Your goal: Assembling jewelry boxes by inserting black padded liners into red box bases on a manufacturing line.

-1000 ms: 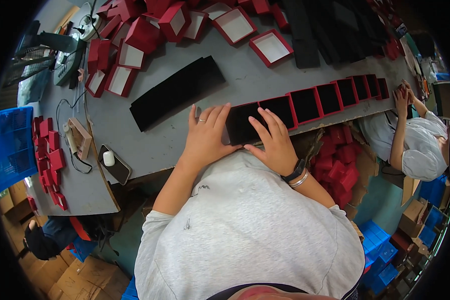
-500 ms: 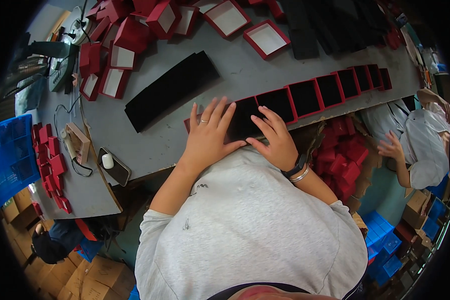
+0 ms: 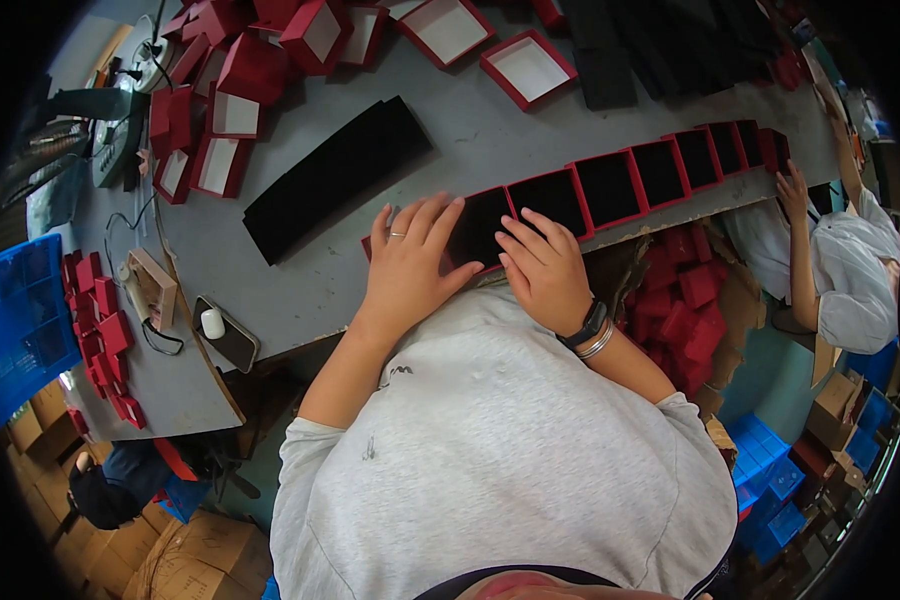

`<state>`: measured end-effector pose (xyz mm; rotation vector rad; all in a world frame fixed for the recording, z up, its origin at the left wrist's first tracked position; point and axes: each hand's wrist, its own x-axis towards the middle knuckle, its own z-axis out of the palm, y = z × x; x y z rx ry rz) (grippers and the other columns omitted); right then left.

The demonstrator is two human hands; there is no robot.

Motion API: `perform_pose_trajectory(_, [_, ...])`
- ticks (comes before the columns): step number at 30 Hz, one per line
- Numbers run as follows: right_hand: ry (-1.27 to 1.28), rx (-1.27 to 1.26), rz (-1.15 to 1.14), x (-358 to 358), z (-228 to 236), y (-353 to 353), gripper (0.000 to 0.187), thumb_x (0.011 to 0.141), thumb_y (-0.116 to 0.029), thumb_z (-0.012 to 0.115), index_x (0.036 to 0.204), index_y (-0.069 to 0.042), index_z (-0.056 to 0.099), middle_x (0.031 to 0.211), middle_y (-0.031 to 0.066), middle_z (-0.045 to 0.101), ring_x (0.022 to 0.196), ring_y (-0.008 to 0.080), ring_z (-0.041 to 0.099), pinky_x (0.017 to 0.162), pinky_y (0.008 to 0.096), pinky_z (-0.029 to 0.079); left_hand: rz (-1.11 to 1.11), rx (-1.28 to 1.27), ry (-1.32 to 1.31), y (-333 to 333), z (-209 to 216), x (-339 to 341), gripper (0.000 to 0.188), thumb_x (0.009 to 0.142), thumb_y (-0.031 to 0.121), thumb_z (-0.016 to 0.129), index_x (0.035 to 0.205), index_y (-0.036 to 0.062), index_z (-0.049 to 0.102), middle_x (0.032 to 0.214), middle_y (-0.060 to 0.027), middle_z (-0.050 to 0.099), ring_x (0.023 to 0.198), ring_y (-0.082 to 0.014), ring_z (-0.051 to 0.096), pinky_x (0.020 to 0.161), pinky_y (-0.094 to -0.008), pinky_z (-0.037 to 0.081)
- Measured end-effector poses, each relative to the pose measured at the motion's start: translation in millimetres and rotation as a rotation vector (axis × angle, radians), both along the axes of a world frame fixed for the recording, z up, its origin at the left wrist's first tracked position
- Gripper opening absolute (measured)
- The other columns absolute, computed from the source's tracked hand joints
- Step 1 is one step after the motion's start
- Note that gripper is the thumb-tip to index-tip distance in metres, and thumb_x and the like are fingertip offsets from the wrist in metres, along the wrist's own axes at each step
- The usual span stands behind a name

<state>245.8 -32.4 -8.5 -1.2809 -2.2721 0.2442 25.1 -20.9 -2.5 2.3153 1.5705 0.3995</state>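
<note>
A row of open red boxes lined with black, among them one box (image 3: 608, 190), runs along the near edge of the table. At its left end, my left hand (image 3: 410, 250) lies with fingers stretched out and thumb apart over the left rim of the end box (image 3: 478, 225). The hand hides part of that box. My right hand (image 3: 548, 272) reaches over the neighbouring box (image 3: 548, 198), its fingers extended over the black lining and near side. Neither hand grips anything. Beyond my left hand lies a stack of black strips (image 3: 335, 180).
Empty red boxes with white insides (image 3: 528, 70) are heaped at the back. More black strips (image 3: 602, 60) lie at the far right. A phone (image 3: 232, 345) with a white case on it rests at left. A co-worker's hand (image 3: 794, 192) is at the row's right end.
My right hand's fingers have drawn closer together and shifted slightly over the second box. My left hand stays nearly in place. The co-worker's hand has moved up to the row's right end.
</note>
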Motion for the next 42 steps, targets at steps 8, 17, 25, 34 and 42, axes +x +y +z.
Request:
perform_pose_trajectory(8, [0.003, 0.024, 0.024, 5.8, -2.1, -2.6, 0.023, 0.086, -0.018, 0.071, 0.105, -0.005, 0.074, 0.116, 0.0071, 0.070, 0.119, 0.0266, 0.059, 0.102, 0.0433, 0.046, -0.070, 0.003, 0.074, 2.8, 2.2, 2.8, 0.087, 0.075, 0.060, 0.078, 0.146, 0.0151, 0.054, 0.158, -0.0008, 0.043, 0.146, -0.0234, 0.039, 0.120, -0.0524, 0.021])
perform_pose_trajectory(17, [-0.184, -0.097, 0.016, -4.2, -3.4, 5.7, 0.056, 0.093, -0.032, 0.067, 0.141, -0.006, 0.056, 0.151, 0.0099, 0.050, 0.140, 0.0297, 0.043, 0.114, 0.0455, 0.037, -0.081, -0.033, 0.096, 6.4, 0.4, 7.0, 0.086, 0.082, 0.063, 0.071, 0.149, 0.0129, 0.050, 0.161, -0.0022, 0.039, 0.147, -0.0221, 0.038, 0.120, -0.0510, 0.023])
perform_pose_trajectory(25, [-0.255, -0.088, 0.007, 19.0, -5.8, 11.8, 0.054, 0.095, -0.037, 0.062, 0.141, -0.008, 0.057, 0.152, 0.0080, 0.050, 0.138, 0.0291, 0.047, 0.113, 0.0464, 0.036, -0.089, 0.025, 0.033, 11.9, -4.8, 24.4, 0.082, 0.082, 0.058, 0.071, 0.144, 0.0076, 0.054, 0.159, -0.0038, 0.041, 0.143, -0.0208, 0.040, 0.115, -0.0506, 0.031])
perform_pose_trajectory(34, [-0.203, -0.047, -0.084, 53.7, -9.8, 19.8, 0.048, 0.091, -0.026, 0.062, 0.136, -0.009, 0.061, 0.148, 0.0061, 0.055, 0.135, 0.0286, 0.050, 0.110, 0.0452, 0.038, -0.166, 0.040, -0.099, 25.1, -11.7, 63.5, 0.078, 0.083, 0.045, 0.075, 0.144, 0.0043, 0.051, 0.157, -0.0146, 0.041, 0.144, -0.0293, 0.039, 0.113, -0.0514, 0.030])
perform_pose_trajectory(42, [-0.186, 0.019, -0.137, 100.7, -19.3, 39.6, 0.047, 0.088, -0.019, 0.059, 0.134, -0.012, 0.063, 0.145, 0.0030, 0.058, 0.133, 0.0255, 0.052, 0.114, 0.0454, 0.032, 0.076, 0.206, -0.258, 45.3, 9.1, 18.6, 0.073, 0.083, 0.035, 0.079, 0.145, 0.0082, 0.051, 0.154, -0.0138, 0.043, 0.146, -0.0335, 0.035, 0.118, -0.0498, 0.022])
